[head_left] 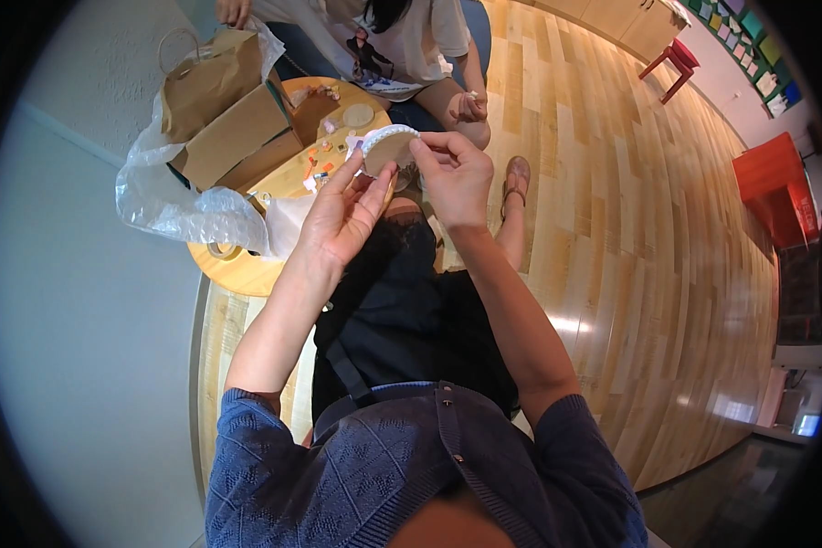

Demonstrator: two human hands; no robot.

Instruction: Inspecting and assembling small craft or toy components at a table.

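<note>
Over the table's near right edge, I hold up a round disc [390, 152] with a flat tan face and a bumpy white and pale blue rim. My left hand [340, 217] has its fingers and thumb on the disc's lower left edge. The fingers of my right hand [458, 180] pinch its right edge. The far side of the disc is turned away from me. Behind it, small orange, white and pink pieces [315, 172] lie scattered on the round wooden table [233, 274].
An open cardboard box [237, 151] with a brown paper bag [205, 80] and bubble wrap [178, 215] crowds the table's left side. A tape roll [224, 250] lies near its front edge. Across from me sits another person [402, 46]. A red stool [674, 62] stands far right.
</note>
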